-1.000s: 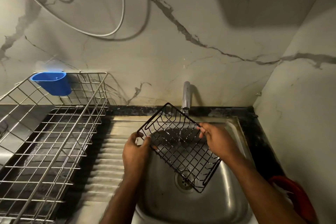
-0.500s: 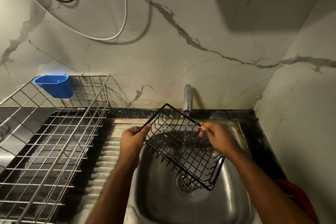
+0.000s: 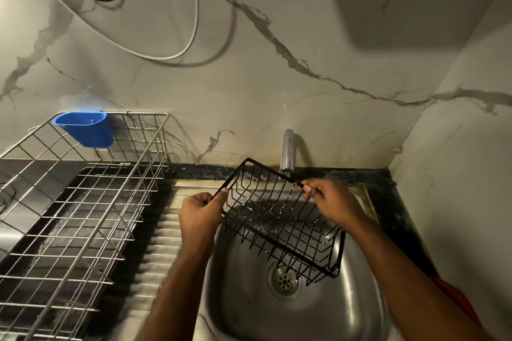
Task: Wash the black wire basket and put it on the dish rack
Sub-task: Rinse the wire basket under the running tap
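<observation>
The black wire basket (image 3: 279, 219) hangs tilted over the steel sink (image 3: 243, 310), just below the tap (image 3: 287, 151). My left hand (image 3: 201, 216) grips its left rim, thumb on top of the wire. My right hand (image 3: 331, 203) pinches the far rim near the tap. The basket's lower right corner dips toward the drain (image 3: 284, 281). The silver dish rack (image 3: 77, 202) stands to the left on the counter.
A blue plastic cup (image 3: 84, 127) hangs on the rack's back rim. Ribbed drainboard (image 3: 155, 246) lies between rack and sink. Marble walls close in behind and on the right. Cables (image 3: 191, 36) loop on the wall. A red object (image 3: 457, 302) sits at the lower right.
The basket has tipped and shifted slightly, its right end dropping lower toward the drain. My left hand has moved up along the left rim to a higher grip. My right hand stays on the far rim.
</observation>
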The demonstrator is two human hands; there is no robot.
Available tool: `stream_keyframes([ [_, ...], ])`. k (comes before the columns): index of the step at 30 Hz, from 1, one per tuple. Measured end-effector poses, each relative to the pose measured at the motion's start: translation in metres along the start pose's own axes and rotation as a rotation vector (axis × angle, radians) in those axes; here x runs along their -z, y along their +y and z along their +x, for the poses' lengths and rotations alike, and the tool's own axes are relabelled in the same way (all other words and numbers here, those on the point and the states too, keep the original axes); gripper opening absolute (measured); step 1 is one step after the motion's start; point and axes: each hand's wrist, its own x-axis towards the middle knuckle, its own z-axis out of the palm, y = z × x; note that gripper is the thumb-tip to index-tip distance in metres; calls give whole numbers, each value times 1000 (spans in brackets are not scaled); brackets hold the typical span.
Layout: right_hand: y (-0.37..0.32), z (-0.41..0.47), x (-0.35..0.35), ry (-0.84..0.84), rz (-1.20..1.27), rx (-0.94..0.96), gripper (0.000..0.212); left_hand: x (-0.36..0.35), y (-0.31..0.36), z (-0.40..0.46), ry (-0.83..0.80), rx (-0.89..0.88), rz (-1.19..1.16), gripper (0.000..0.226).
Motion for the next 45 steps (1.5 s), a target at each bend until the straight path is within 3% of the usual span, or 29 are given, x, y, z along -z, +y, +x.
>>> stream_keyframes([
  [10,-12,-7,11,55,-113,25,28,2,-4,-5,24,4,-33,41],
  [17,-4,-24,15,127,-78,-34,49,-1,-8,-9,60,-20,-31,44],
  [23,-2,-63,7,239,181,-234,62,-5,-11,-13,67,-16,-53,46],
  [28,-15,-83,9,162,806,-640,66,-13,-11,-22,53,-3,-71,35],
  [31,-18,-88,12,136,1082,-724,65,-14,-12,-25,37,-4,-76,35],
  [45,-17,-91,9,57,1032,-627,42,8,-12,-24,-5,20,-122,33],
])
